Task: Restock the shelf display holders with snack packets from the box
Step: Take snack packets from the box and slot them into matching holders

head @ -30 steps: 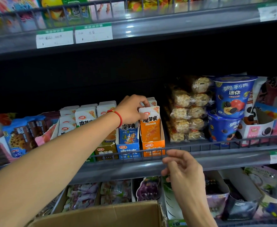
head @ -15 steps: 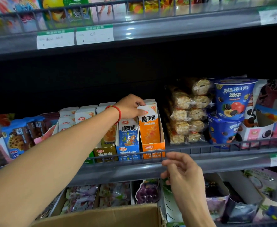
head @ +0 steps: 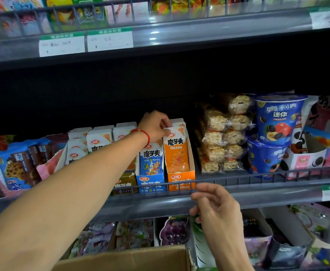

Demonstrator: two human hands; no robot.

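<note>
Left hand (head: 156,125) pinches the top edge of the front orange snack packet (head: 176,151), upright in the orange display holder (head: 181,179) at the middle shelf's front rail (head: 257,178). Right hand (head: 216,210) hangs loosely curled, empty, below the rail. Cardboard box (head: 132,259) sits under both, right hand nearer.

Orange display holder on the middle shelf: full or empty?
Full. The orange holder is packed front to back with upright orange packets; the left hand pinches the front packet's top.
</note>
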